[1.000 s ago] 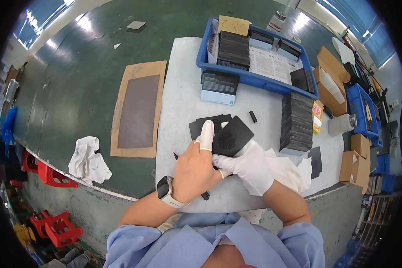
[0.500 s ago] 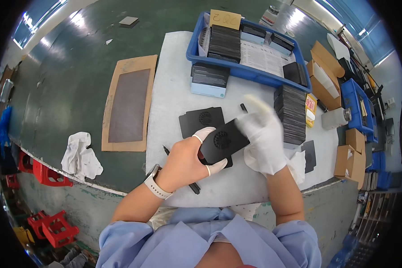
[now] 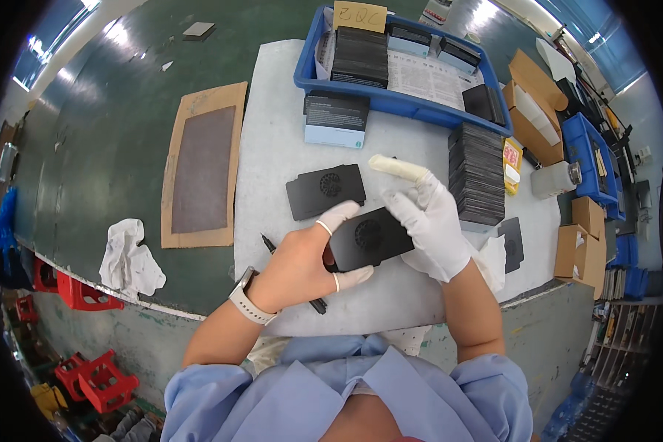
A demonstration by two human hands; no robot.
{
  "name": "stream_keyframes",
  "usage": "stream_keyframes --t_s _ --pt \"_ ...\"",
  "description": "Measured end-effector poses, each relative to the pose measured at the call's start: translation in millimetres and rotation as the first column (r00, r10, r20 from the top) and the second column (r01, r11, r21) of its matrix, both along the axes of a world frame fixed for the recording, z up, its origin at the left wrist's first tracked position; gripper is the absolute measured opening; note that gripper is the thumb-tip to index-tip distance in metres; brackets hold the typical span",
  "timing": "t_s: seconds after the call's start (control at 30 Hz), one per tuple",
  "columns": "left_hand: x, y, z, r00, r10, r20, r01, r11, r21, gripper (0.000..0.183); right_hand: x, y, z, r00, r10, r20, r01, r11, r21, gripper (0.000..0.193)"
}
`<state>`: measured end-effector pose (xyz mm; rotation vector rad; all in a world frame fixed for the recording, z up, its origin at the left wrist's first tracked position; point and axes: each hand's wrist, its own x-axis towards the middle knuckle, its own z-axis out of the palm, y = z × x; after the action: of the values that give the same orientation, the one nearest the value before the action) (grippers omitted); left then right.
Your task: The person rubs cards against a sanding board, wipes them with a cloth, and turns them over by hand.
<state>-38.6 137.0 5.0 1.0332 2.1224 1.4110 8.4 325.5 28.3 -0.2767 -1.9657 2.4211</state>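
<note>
My left hand [image 3: 306,254], bare but for finger cots on the thumb and a fingertip, is closed on the edges of a flat black card [image 3: 368,239] with a round dark emblem. At the card's right end is my right hand [image 3: 438,232] in a white glove. Its thumb lies by the upper right corner and its other fingers pass partly behind the card, hidden. Its index finger, in a yellowish cot, points out past the far edge. Just beyond lie similar black cards [image 3: 324,193] on the white sheet [image 3: 261,162]. A black pen [image 3: 267,243] lies partly under my left hand.
A tall stack of black cards [image 3: 477,173] stands to the right, near a white bottle [image 3: 556,180]. A blue bin [image 3: 420,110] holds more stacks; a black and light-blue stack [image 3: 337,121] sits before it. Left are a cardboard sheet [image 3: 239,147] and a crumpled cloth [image 3: 131,261].
My right hand, blurred earlier above the card's right end, is now steadier, with its index finger stretched out to the left. My left hand still holds the card. The whole view has shifted slightly.
</note>
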Motion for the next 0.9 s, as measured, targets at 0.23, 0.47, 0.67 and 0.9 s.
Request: stream_keyframes --t_s 0.23,0.47,0.67,0.9 --pt "-7.6 -5.0 4.3 0.99 0.143 -0.011 -0.142 0.976 -0.166 0.108 -4.1 1.5 -8.8 0.94 -0.293 -0.176 0.319 0.937 0.143 0.029" --pt "-10.5 -6.9 -1.1 0.985 0.173 -0.022 -0.174 0.971 -0.161 0.107 -6.5 -0.9 -7.6 0.918 -0.345 -0.194 0.38 0.905 0.192 0.028" --pt "-10.0 -4.6 0.3 0.989 0.136 -0.051 -0.14 0.987 -0.084 0.108 -6.7 -0.6 -11.2 0.923 -0.351 -0.159 0.379 0.903 0.202 0.028" --pt "-10.8 -0.4 -14.2 0.934 0.309 0.177 -0.333 0.934 0.129 0.044 -1.2 -14.7 -10.3 0.944 -0.281 -0.174 0.316 0.92 0.232 0.027"
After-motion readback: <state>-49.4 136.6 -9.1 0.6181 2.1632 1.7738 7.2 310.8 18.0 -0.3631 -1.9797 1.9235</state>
